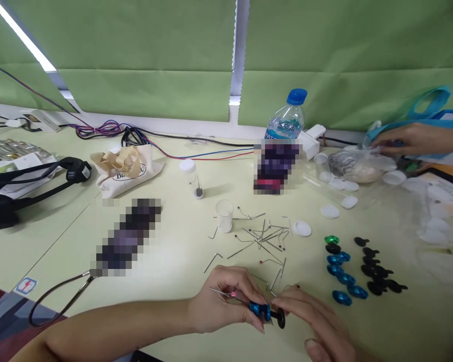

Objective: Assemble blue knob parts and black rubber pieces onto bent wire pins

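My left hand [230,299] pinches a small blue metal piece [262,311] between thumb and fingers. A black disc-headed stem [280,318] sticks out of its right end. A thin metal rod with a pink-red bead [233,294] lies along the same fingers and points left. My right hand [317,322] is just to the right, its fingers stretched out and the thumb apart. Its index fingertip is close to the blue piece; whether they touch I cannot tell. Beyond both hands, several bent metal rods [262,240] lie scattered on the table.
Blue pieces [346,278] and black disc-headed pieces [377,271] lie at right. A clear cup [224,216], white lids [302,229] and a water bottle [287,118] stand or lie behind. Another person's hand [407,140] touches plastic bags [357,163]. A cloth pouch [128,171] is at left.
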{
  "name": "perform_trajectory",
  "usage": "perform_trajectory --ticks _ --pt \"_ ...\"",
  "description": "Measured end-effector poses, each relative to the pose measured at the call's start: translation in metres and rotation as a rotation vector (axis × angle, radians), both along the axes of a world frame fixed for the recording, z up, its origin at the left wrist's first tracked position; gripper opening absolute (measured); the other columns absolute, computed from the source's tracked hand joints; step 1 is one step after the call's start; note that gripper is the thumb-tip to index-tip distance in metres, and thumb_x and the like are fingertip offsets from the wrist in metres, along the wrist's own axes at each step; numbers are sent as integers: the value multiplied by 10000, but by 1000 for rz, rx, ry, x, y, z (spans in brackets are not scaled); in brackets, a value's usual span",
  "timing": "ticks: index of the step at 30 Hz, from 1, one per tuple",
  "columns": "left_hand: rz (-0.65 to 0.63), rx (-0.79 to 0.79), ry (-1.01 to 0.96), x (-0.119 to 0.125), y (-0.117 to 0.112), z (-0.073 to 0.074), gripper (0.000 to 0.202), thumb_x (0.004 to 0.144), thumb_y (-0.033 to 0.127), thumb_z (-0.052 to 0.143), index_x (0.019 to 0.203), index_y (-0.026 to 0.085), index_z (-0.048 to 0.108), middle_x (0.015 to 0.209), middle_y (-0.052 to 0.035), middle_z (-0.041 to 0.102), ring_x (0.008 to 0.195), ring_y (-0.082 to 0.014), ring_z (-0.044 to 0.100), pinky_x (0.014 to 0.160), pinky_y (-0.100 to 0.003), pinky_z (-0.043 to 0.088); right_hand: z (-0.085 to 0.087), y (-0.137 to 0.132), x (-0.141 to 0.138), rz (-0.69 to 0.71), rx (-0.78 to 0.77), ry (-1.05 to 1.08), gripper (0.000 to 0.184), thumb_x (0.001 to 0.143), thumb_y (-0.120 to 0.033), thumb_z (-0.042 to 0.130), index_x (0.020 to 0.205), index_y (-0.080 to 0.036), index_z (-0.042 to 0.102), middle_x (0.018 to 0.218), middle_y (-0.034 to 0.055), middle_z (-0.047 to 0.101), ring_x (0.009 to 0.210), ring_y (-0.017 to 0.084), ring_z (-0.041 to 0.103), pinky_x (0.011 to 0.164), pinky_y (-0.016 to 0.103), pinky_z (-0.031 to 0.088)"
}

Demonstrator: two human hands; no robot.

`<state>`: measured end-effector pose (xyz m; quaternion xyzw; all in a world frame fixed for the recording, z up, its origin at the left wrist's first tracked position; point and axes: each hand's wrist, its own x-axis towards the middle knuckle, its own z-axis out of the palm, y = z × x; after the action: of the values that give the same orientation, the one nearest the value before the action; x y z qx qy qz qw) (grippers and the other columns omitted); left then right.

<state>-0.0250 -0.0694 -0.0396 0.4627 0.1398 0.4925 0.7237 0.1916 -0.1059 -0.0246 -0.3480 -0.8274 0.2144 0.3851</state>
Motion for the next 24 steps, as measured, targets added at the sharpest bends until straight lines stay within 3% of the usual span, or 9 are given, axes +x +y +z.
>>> perform_trajectory --ticks 7,13,18,24 --pt "2 -22 10 1 0 0 390 470 105 870 823 87 705 845 -75 696 721 -166 707 661 -246 606 -11 -8 -10 -71 -48 165 403 929 -419 351 1142 -172 587 925 95 671 887 221 650 800 327 513" --pt "-7 -13 -23 0 -1 1 430 482 -60 822 865 105 717 856 -66 697 758 -169 708 675 -254 608 -10 -14 -17 -177 -85 249 422 936 -451 333 1141 -184 588 862 81 656 856 222 630 804 333 488" --pt "-4 -70 67 -3 -2 4 419 523 -124 764 850 134 728 866 -62 680 736 -136 685 673 -255 606 -1 -6 -10 -56 -61 135 406 943 -428 345 1171 -179 570 921 93 667 916 230 624 787 317 497" --pt "59 -85 140 -3 0 9 387 484 -101 792 778 143 733 851 -29 613 659 -91 642 631 -235 603 -5 -4 -11 -18 -60 189 419 955 -408 312 1233 -173 518 898 77 644 856 205 622 813 322 477"
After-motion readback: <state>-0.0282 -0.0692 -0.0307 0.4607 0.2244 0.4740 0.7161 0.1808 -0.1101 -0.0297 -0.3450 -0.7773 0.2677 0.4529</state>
